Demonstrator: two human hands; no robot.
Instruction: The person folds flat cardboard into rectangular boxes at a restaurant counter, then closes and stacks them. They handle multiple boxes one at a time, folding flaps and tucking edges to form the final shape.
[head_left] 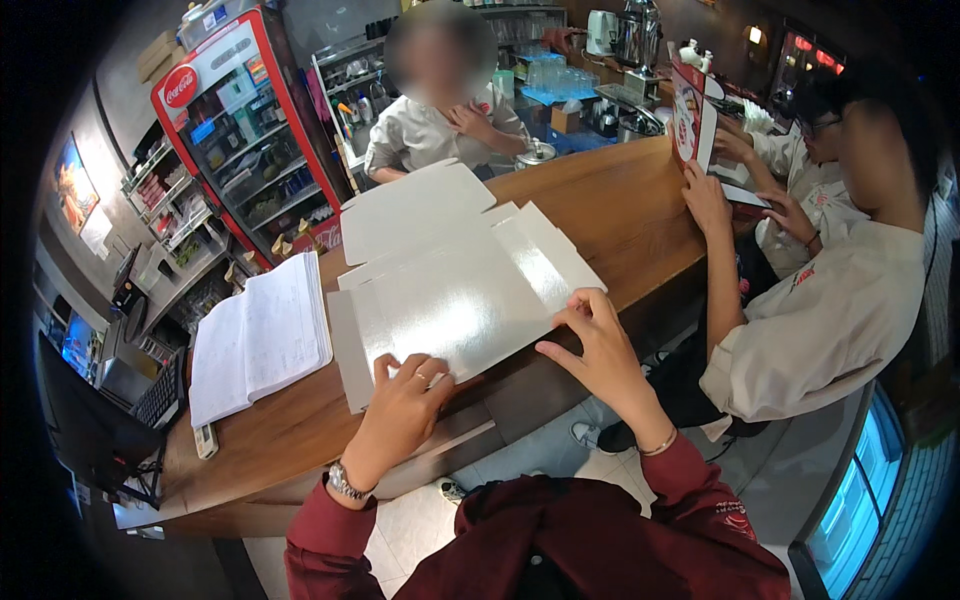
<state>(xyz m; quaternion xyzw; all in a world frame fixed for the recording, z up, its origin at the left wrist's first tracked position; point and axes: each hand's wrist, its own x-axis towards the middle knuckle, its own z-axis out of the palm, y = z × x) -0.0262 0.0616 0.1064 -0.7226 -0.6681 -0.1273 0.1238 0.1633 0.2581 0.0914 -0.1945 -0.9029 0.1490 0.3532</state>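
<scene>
While unfolded white carton blank (pixel 430 285) lies on wooden counter (pixel 640 215), L hand (pixel 405 402) has fingers curled on its near edge, can't tell if gripping; R hand (pixel 608 358) part-open, thumb apart, fingertips at near-R edge. Open notebook (pixel 262 345) to L: handwriting (pixel 285 310), too small to read. Red fridge (pixel 255 130) beyond: round logo (pixel 181 87), lettering (pixel 328 236).
</scene>
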